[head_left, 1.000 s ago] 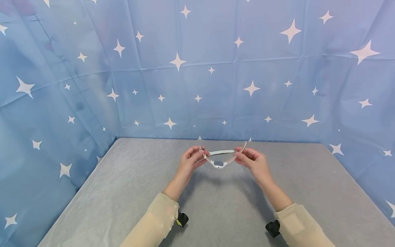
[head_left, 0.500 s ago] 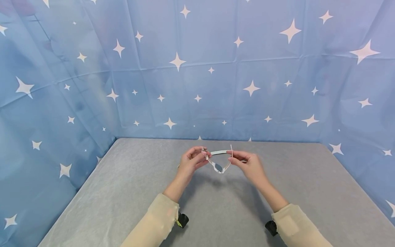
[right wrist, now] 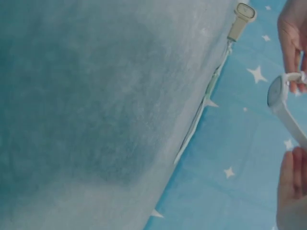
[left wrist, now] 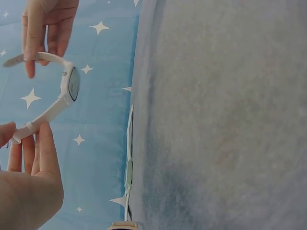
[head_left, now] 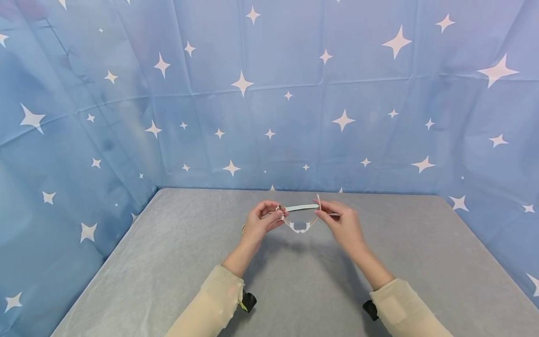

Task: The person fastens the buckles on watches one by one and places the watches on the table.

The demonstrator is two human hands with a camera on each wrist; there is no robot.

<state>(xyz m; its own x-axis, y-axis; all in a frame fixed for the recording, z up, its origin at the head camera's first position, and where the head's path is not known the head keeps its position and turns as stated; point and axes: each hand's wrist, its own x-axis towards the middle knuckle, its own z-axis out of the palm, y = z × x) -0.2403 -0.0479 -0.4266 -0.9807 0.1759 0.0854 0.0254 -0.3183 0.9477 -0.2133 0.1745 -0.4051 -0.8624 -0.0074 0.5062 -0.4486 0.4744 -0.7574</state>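
Note:
Between the two hands a white watch (head_left: 300, 227) hangs above the grey table, its case lowest and its strap ends raised. The left hand (head_left: 257, 223) pinches the buckle end of the strap; the right hand (head_left: 346, 228) pinches the other half between thumb and fingers, with the tip sticking up. In the left wrist view the watch (left wrist: 72, 84) curves from the left hand (left wrist: 33, 191) up to the right hand (left wrist: 50, 26). The right wrist view shows its case (right wrist: 277, 92) near the left hand (right wrist: 295, 33), with the right hand (right wrist: 292, 191) below.
A pale green watch (left wrist: 129, 175) lies towards the back of the grey table (head_left: 303, 281); its strap (head_left: 301, 207) shows behind the held watch. Beside it lies a beige watch (right wrist: 245, 13). A blue star-patterned curtain (head_left: 294, 117) borders the table.
The right hand moved left, then slightly back to the right, with the strap end in its fingers. The watch case tilted and has levelled again. The left hand has barely moved.

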